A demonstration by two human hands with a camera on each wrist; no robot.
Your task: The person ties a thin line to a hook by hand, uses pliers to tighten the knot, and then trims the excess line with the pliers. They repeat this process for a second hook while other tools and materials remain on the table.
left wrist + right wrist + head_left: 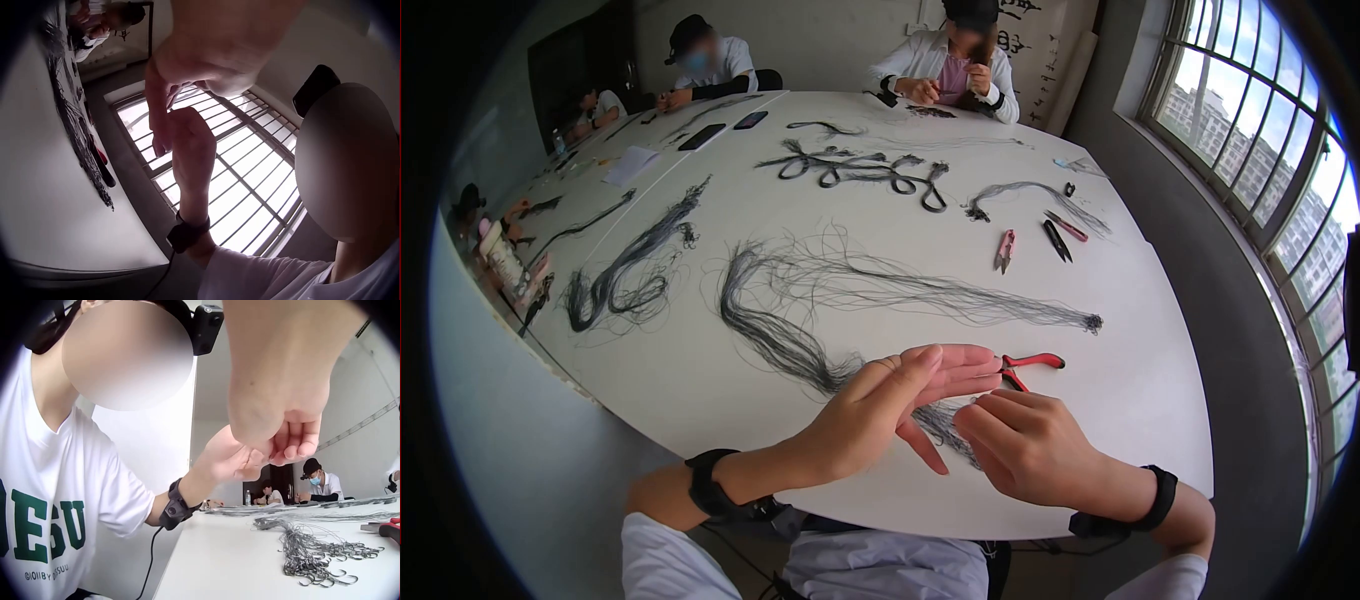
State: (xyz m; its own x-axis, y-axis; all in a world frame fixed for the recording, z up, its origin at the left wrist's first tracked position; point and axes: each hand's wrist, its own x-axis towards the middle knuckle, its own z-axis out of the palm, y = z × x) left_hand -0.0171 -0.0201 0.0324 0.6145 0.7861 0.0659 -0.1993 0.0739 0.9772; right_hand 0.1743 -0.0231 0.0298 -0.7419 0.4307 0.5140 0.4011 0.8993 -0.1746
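My left hand (890,400) is held over the table's near edge, with its fingers extended to the right and one finger pointing down. Close beside its fingertips is my right hand (1030,445), fingers curled; I cannot tell whether it pinches a fine strand. Below both hands, a long bundle of dark thin fishing lines (785,345) runs across the white table. Several metal fish hooks (312,562) are clustered at its near end in the right wrist view. Just beyond the hands lie red-handled pliers (1035,360), partly hidden by the fingers.
Farther off lie pink snips (1005,250), black snips (1057,241), a looped dark bundle (855,170) and another line bundle (615,285). Phones (702,137) rest near the far side. Other people (960,65) sit around the table. A barred window (1270,110) is at right.
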